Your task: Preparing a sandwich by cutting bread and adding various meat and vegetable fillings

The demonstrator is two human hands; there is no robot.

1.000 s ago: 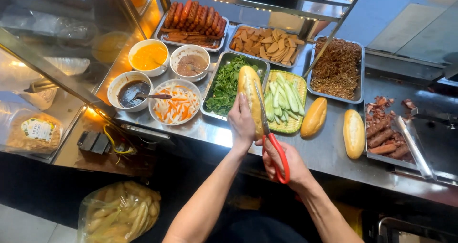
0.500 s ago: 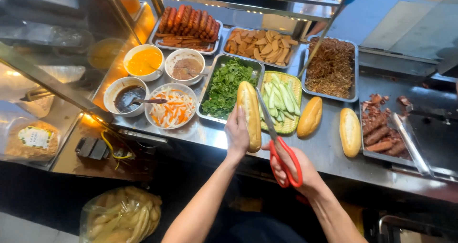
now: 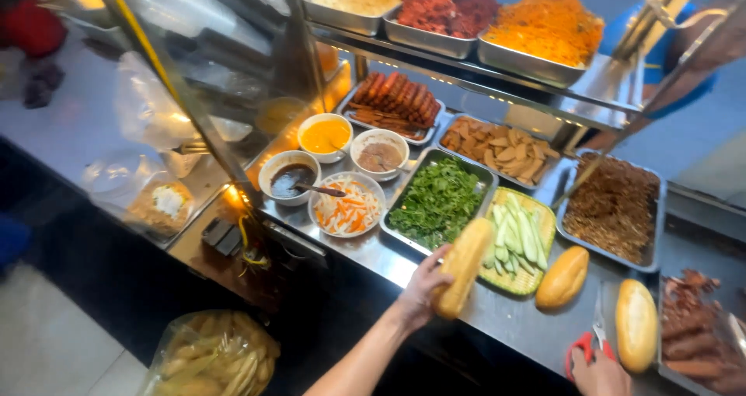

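Observation:
My left hand (image 3: 423, 287) grips a long baguette (image 3: 464, 265) and holds it tilted over the steel counter, between the tray of green herbs (image 3: 439, 200) and the green basket of cucumber strips (image 3: 519, 237). At the bottom edge, my right hand (image 3: 598, 374) rests on the red-handled scissors (image 3: 589, 340), which lie on the counter beside a bread roll (image 3: 636, 323). Another roll (image 3: 563, 276) lies just right of the cucumber basket.
Bowls of dark sauce (image 3: 289, 177), yellow sauce (image 3: 325, 135), pate (image 3: 380, 155) and pickled carrot (image 3: 346, 206) stand at left. Trays of sausages (image 3: 395, 101), sliced meat (image 3: 497, 149) and shredded meat (image 3: 614, 206) sit behind. An upper shelf (image 3: 466, 62) carries more trays. A bag of baguettes (image 3: 210, 357) sits below.
The scissors have left the baguette: my right hand has moved them down to the counter at the right. My left hand still holds the baguette. The camera has tilted up, showing the upper shelf.

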